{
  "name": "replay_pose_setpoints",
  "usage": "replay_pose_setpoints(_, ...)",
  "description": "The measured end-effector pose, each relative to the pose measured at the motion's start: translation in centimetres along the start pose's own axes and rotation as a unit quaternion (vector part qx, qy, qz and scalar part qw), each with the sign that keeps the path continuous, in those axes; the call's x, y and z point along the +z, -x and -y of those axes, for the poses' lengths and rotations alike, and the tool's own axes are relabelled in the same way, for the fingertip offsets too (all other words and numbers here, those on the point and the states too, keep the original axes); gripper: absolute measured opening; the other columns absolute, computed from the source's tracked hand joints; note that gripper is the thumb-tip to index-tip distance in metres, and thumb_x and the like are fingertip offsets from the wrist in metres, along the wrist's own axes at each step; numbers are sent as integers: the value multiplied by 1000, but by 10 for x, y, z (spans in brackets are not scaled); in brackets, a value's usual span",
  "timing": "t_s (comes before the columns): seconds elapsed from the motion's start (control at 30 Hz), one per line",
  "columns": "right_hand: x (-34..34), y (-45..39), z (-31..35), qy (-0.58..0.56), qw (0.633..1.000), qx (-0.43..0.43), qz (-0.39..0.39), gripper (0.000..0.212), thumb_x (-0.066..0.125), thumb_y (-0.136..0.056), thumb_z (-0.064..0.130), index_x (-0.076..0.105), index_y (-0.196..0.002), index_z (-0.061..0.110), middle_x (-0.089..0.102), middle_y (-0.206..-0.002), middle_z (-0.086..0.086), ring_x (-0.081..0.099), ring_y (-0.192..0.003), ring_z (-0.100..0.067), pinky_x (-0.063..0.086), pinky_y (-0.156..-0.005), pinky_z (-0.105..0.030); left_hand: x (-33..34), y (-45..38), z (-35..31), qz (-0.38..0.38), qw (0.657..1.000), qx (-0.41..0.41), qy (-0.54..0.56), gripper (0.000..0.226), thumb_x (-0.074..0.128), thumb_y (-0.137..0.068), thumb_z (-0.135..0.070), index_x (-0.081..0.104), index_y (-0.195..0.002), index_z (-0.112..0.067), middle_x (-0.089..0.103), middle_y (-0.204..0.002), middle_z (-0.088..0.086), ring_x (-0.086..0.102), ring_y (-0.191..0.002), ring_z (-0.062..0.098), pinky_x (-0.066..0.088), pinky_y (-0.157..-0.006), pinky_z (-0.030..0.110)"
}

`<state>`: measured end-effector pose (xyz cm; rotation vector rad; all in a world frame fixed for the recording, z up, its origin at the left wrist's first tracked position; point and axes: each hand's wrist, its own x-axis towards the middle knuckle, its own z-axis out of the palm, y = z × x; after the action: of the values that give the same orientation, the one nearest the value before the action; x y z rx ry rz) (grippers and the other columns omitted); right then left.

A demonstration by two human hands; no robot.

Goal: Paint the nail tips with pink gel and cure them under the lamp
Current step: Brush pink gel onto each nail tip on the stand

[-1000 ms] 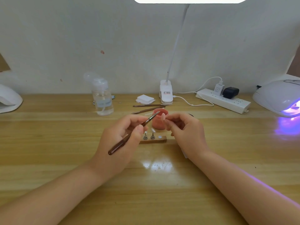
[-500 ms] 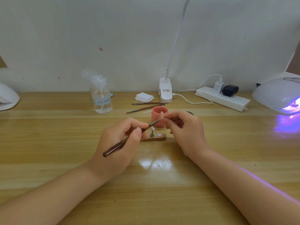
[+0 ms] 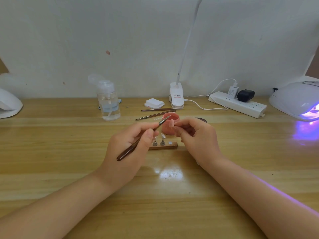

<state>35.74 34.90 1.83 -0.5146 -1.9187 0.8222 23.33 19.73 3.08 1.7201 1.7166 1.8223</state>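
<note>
My left hand (image 3: 131, 145) grips a brown-handled brush (image 3: 138, 142) like a pen, its bristle end up over the open pink gel pot (image 3: 170, 125). My right hand (image 3: 195, 137) pinches a small pink nail tip (image 3: 171, 121) in front of the pot, just right of the bristles. Below the hands lies a wooden holder (image 3: 165, 146) with two nail tips on metal stands and one bare magnet. The white curing lamp (image 3: 296, 100) glows violet at the far right.
Two more brushes (image 3: 155, 112) lie behind the pot. A clear pump bottle (image 3: 108, 102), a stack of white pads (image 3: 154, 102), a clip lamp base (image 3: 176, 97) and a power strip (image 3: 238, 104) line the back. Another white device (image 3: 8, 104) sits far left.
The brush tip has lifted from the nail tip to over the pot's rim. My right hand still holds the nail tip in nearly the same spot.
</note>
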Motion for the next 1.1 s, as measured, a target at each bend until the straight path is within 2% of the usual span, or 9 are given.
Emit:
replay_pose_setpoints(0.13, -1, 1, 2, -11, 1000, 1, 16, 12, 71, -83, 1, 71, -86, 14, 66, -64, 26, 64, -68, 8, 48, -66, -10, 0, 0, -1, 21, 1000, -13, -6, 25, 49, -90, -35, 68, -105, -33, 74, -96, -10, 70, -94, 13, 58, -83, 37)
replay_pose_setpoints(0.23, -1, 1, 3, -3, 1000, -2, 19, 11, 71, -83, 3, 72, -85, 13, 66, -64, 23, 64, -68, 8, 48, -67, -12, -3, 2, -1, 19, 1000, -3, -7, 23, 49, -88, -30, 70, -97, -26, 73, -90, -7, 71, -88, 12, 57, -78, 35)
replay_pose_setpoints(0.33, -1, 2, 4, 3, 1000, -8, 13, 6, 72, -83, 3, 72, -86, 9, 64, -64, 22, 63, -67, 10, 46, -66, -10, -3, 1, -3, 0, 1000, 1, -8, 23, 48, -88, -30, 68, -98, -25, 72, -90, -7, 70, -88, 15, 57, -78, 36)
replay_pose_setpoints(0.5, -1, 2, 6, 12, 1000, -17, 11, 8, 72, -82, 3, 72, -85, 10, 65, -68, 22, 63, -68, 11, 45, -67, -8, 0, -1, -7, 13, 999, 5, -52, 19, 54, -90, -24, 68, -101, -31, 72, -89, -13, 68, -86, 10, 54, -74, 23)
replay_pose_setpoints(0.57, -2, 1, 6, 16, 1000, -16, 11, 8, 73, -82, 4, 72, -84, 12, 64, -66, 22, 63, -68, 9, 45, -67, -9, -1, 0, -8, 29, 997, 7, -71, 20, 52, -86, -26, 70, -94, -30, 72, -85, -14, 66, -82, 7, 51, -72, 21)
replay_pose_setpoints(0.7, -2, 2, 5, 1, 1000, 1, 10, 8, 72, -83, 4, 71, -83, 13, 63, -60, 27, 63, -65, 8, 44, -64, -9, -3, 2, -9, 8, 999, 4, -43, 25, 47, -84, -32, 70, -93, -25, 72, -82, -10, 68, -82, 12, 53, -72, 34)
replay_pose_setpoints(0.9, -1, 2, 8, -33, 999, 24, 29, 8, 73, -83, 6, 72, -83, 14, 68, -68, 15, 65, -67, 3, 50, -66, -15, 0, -1, -6, -13, 998, -63, 19, 23, 52, -91, -26, 70, -106, -22, 74, -92, -9, 68, -89, 9, 52, -75, 18)
replay_pose_setpoints(1.03, -1, 3, 9, -36, 998, 32, 34, 7, 73, -83, 6, 72, -83, 14, 69, -70, 9, 65, -66, 0, 50, -65, -16, -3, 0, -4, -1, 998, -57, 27, 20, 53, -88, -24, 72, -95, -23, 74, -85, -1, 70, -87, 13, 52, -76, 22)
replay_pose_setpoints(1.1, -1, 2, 8, -35, 998, 39, 29, 5, 73, -84, 8, 72, -84, 12, 71, -72, 5, 66, -66, -3, 52, -66, -20, -4, 1, -5, -9, 998, -44, 38, 24, 49, -85, -30, 71, -90, -22, 74, -81, 2, 69, -82, 11, 49, -73, 16)
